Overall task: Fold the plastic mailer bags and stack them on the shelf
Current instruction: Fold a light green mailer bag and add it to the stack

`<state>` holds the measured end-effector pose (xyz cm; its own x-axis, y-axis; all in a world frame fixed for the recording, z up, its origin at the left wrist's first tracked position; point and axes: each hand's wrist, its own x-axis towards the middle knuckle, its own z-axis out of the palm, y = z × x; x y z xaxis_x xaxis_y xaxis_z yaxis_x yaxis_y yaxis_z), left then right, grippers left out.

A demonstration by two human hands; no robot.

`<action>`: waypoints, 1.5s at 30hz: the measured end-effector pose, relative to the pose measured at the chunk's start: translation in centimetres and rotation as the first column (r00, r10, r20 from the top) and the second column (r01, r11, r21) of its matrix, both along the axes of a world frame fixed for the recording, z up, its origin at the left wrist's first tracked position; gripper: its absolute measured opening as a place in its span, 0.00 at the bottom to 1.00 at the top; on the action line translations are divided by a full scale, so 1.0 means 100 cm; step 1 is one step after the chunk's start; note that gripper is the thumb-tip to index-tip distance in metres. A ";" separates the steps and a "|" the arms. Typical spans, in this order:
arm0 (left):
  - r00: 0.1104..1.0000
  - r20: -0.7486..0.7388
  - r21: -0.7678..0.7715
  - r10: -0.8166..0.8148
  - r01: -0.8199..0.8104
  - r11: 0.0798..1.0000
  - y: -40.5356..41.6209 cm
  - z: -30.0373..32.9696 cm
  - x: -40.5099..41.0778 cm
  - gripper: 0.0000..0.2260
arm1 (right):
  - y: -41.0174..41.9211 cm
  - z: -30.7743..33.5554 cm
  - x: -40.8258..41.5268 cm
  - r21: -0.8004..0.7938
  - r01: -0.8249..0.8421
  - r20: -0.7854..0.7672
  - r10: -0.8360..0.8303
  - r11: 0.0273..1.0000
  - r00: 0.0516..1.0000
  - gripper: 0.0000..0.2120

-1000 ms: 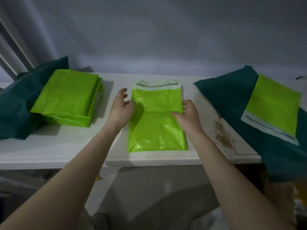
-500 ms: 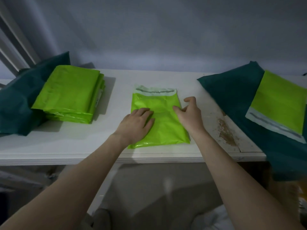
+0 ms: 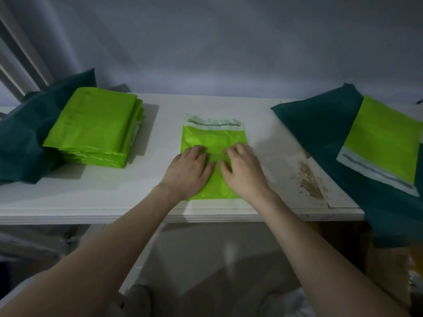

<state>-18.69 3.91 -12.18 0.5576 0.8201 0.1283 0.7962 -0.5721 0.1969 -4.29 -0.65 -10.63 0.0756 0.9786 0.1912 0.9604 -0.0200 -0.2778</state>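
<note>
A bright green mailer bag with a white adhesive flap at its far end lies flat on the white shelf, in the middle. My left hand rests palm down on its near left part, fingers straight. My right hand presses on its near right part, fingers slightly bent and blurred. The two hands lie side by side and cover most of the bag's near half. A stack of folded green mailers sits on the shelf at the left.
Dark green cloth or bags lie under and behind the stack at the left. Another dark green sheet at the right carries an unfolded green mailer. The shelf's surface is worn and stained right of the hands.
Both hands have moved inward from the bag's side edges onto its top. The left hand came down flat first, then the right slid in beside it.
</note>
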 end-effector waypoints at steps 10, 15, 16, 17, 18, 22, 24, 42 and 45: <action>0.997 -0.031 -0.022 -0.066 0.065 0.998 0.002 -0.002 -0.004 0.37 | -0.008 -0.013 -0.005 -0.117 -0.065 0.078 0.074 0.991 0.994 0.22; 0.990 -0.069 -0.140 -0.119 0.109 0.984 0.003 -0.001 -0.005 0.31 | -0.008 -0.008 -0.006 -0.145 -0.033 0.092 0.047 0.989 0.995 0.22; 0.991 -0.074 -0.137 -0.109 0.098 0.986 0.001 0.002 -0.004 0.34 | -0.009 -0.008 -0.008 -0.155 -0.030 0.087 0.044 0.987 0.995 0.22; 0.994 -0.076 -0.071 -0.072 0.067 0.995 0.001 0.001 -0.003 0.36 | -0.008 -0.009 -0.009 -0.162 -0.027 0.078 0.040 0.986 0.996 0.22; 0.996 -0.083 -0.035 -0.018 0.015 0.999 0.000 0.002 -0.002 0.35 | -0.008 -0.008 -0.010 -0.164 -0.022 0.069 0.034 0.986 0.997 0.22; 0.993 0.048 -0.009 0.111 -0.111 0.994 0.009 0.013 0.005 0.25 | 0.004 0.000 -0.007 -0.095 -0.002 0.019 0.004 0.995 1.000 0.24; 0.979 0.153 -0.005 0.135 -0.136 0.991 0.022 0.015 0.007 0.21 | 0.017 0.006 -0.008 -0.004 -0.007 -0.017 0.007 1.000 1.000 0.25; 0.977 -0.020 -0.266 0.211 -0.209 0.941 0.039 -0.007 0.014 0.25 | 0.043 -0.018 -0.003 -0.276 -0.010 -0.013 0.006 0.961 1.000 0.28; 0.979 -0.035 -0.288 0.201 -0.202 0.936 0.038 -0.006 0.014 0.25 | 0.043 -0.017 -0.002 -0.318 0.035 0.001 -0.036 0.948 0.999 0.29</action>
<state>-17.26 7.73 -12.78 0.3768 0.9167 -0.1332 0.8902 -0.3187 0.3256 -4.54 3.65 -12.35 0.1116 0.9853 -0.1295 0.9562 -0.1419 -0.2560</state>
